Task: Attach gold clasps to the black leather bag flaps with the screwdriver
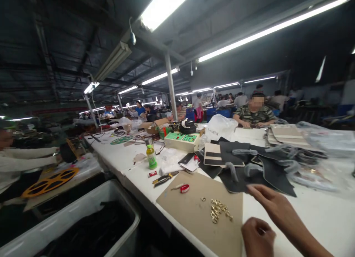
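My right hand reaches forward over the white table, fingers stretched flat, its tips touching the edge of a black cut piece; nothing is held in it. My left hand hovers low near the table's front edge, curled into a loose fist, with nothing visible inside. Just left of both hands lies a brown board carrying a heap of small gold metal rings and one loose ring.
Pliers, a red-handled tool, a green bottle, a green control box and piled leather pieces crowd the table. A grey bin stands at lower left. People sit opposite and at far left.
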Tool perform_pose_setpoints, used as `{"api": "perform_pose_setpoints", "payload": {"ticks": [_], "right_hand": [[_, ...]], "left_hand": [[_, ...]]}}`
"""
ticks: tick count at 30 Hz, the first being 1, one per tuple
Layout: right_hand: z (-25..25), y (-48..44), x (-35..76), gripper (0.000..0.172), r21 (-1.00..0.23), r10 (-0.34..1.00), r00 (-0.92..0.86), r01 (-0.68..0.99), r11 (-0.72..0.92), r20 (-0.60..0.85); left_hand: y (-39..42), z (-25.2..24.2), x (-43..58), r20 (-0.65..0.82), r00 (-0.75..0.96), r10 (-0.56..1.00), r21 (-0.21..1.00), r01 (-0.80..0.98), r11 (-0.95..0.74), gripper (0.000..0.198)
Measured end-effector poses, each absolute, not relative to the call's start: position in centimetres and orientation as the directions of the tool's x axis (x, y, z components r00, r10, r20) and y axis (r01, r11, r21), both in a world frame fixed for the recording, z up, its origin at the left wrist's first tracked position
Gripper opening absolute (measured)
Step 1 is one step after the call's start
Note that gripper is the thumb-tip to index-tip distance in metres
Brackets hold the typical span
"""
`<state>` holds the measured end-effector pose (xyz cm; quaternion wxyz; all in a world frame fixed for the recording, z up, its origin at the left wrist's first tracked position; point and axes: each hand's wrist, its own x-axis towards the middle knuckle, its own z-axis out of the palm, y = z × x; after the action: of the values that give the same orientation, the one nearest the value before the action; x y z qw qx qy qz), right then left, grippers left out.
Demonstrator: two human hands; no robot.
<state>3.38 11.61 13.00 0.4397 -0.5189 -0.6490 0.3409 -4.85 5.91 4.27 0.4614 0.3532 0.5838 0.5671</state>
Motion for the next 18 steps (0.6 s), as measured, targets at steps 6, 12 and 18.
{"api": "perform_pose_setpoints", "payload": {"ticks": [6, 12, 18], "right_hand": [[6.0, 2.0, 13.6, 0.058, -0.992, 0.992, 0.123, 0.125, -0.030, -0.015], [4.8, -4.2, 15.5, 0.054, -0.930, 0.990, -0.074, -0.341, -0.140, -0.121], [4.0, -5.7, 19.5, 0.052, -0.902, 0.986, -0.082, -0.399, -0.165, -0.145]], "left_hand": [[2.3, 4.8, -2.0, -0.188, -0.206, 0.960, 0.957, -0.257, 0.133, 0.043], [-2.9, 6.2, 2.6, -0.119, -0.082, 0.990, 0.974, -0.204, 0.100, 0.037], [-5.3, 6.8, 6.0, -0.114, -0.061, 0.992, 0.987, -0.124, 0.106, 0.032]]}}
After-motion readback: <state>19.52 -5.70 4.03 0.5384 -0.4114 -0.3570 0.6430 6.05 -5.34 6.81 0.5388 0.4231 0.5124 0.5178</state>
